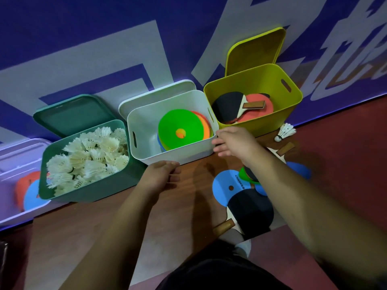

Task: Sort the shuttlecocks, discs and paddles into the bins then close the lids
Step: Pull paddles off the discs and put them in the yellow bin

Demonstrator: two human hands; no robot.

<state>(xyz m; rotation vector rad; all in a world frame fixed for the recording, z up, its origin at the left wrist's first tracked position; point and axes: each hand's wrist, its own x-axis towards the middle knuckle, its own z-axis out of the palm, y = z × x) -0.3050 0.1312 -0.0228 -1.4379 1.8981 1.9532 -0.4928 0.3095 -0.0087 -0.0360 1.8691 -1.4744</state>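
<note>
Three open bins stand along the wall. The green bin [62, 191] is full of white shuttlecocks [90, 155]. The white bin [144, 122] holds a stack of discs with a green disc [180, 126] on top. Two paddles [240, 105] lie in the yellow bin [291, 101]. On the floor lie a blue disc [224, 187], a black paddle [251, 212] and a lone shuttlecock [284, 131]. My left hand [161, 174] hangs empty, fingers loosely curled, just in front of the white bin. My right hand [232, 141] is spread open at that bin's right front corner, holding nothing.
Each bin's lid leans against the blue and grey wall behind it: green lid [73, 114], white lid [159, 95], yellow lid [255, 51]. A clear purple bin [12, 164] at far left holds red and blue discs. More discs and a second paddle lie under my right forearm.
</note>
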